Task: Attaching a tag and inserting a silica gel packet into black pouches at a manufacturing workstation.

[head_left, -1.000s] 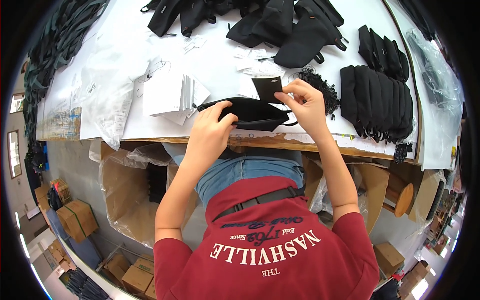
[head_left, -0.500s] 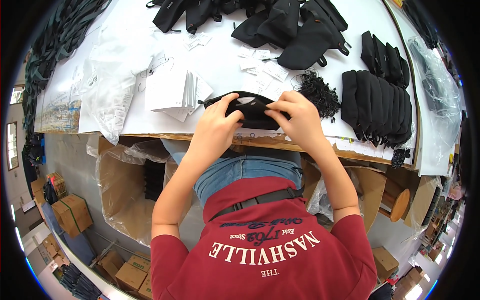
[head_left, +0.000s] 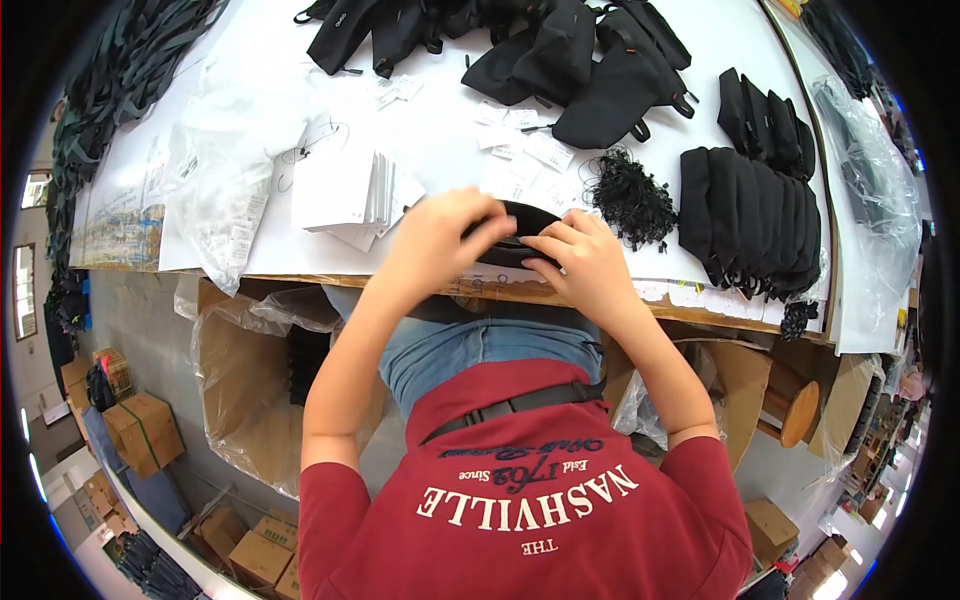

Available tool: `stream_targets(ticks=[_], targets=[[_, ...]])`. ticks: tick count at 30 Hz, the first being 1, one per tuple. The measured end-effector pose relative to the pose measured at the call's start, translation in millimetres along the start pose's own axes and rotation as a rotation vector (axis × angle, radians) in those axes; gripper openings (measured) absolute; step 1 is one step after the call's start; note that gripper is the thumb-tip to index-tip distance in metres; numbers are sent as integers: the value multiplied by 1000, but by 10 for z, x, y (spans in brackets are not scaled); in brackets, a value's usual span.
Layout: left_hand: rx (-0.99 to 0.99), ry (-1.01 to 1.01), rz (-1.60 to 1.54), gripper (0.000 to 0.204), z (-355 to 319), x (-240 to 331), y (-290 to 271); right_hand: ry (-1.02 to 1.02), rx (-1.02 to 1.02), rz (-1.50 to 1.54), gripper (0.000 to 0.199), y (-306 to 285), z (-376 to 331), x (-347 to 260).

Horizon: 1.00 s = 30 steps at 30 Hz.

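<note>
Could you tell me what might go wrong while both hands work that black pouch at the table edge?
The black pouch sits right at the table edge, so it could slip from the left hand and right hand into the open cardboard box below. The tangle of black cords lies close to the right hand and might snag.

black pouch [head_left: 515, 235] mostly hidden under both hands, left hand [head_left: 435, 240] blurred
</note>
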<state>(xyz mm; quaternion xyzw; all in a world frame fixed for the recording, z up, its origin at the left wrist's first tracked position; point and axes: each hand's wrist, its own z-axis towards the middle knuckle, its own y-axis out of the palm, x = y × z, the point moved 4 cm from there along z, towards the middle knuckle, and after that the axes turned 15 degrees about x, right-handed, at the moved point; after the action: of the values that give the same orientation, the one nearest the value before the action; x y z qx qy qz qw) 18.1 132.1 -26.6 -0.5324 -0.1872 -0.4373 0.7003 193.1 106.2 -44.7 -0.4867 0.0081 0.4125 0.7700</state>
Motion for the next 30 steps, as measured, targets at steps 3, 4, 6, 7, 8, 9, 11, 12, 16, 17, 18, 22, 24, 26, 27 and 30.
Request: stream_targets(ticks=[3,4,6,7,8,9,11,12,16,17,18,22,24,26,27,30], targets=[[-44,-209,60,23,430,-298,148,8,11,-45,24,5,-47,-39],[-40,-206,58,23,543,-350,200,15,12,-63,23,7,-51,-56],[-381,-221,485,36,625,-508,404,34,32,-81,21,2,-54,-107],[-380,-213,483,36,609,-589,493,58,50,-94,19,-10,-62,-107],[-354,-130,517,42,570,-649,546,65,46,-105,19,-5,-68,-115],[-327,-49,551,47,544,-724,579,60,49,-104,19,-7,-57,-125],[-318,-30,546,43,542,-689,562,81,69,-108,19,-33,-85,-110],[-320,-87,494,38,543,-709,519,86,69,-110,19,-37,-93,-100],[-193,-181,373,19,469,-597,260,131,84,-119,20,-61,-110,-88],[-202,-178,370,19,450,-460,223,148,94,-125,20,-73,-119,-65],[-140,-151,209,14,408,-263,168,158,94,-129,20,-69,-128,-50],[76,140,39,7,49,161,0,160,98,-126,20,-28,-116,-67],[104,217,62,8,-54,218,-5,167,97,-128,20,-32,-112,-65],[189,338,77,10,-151,229,3,155,101,-134,20,-46,-102,-72],[189,336,77,10,-188,202,23,155,100,-133,20,-48,-98,-76],[197,317,99,12,-240,155,56,159,85,-126,20,-52,-100,-87]])
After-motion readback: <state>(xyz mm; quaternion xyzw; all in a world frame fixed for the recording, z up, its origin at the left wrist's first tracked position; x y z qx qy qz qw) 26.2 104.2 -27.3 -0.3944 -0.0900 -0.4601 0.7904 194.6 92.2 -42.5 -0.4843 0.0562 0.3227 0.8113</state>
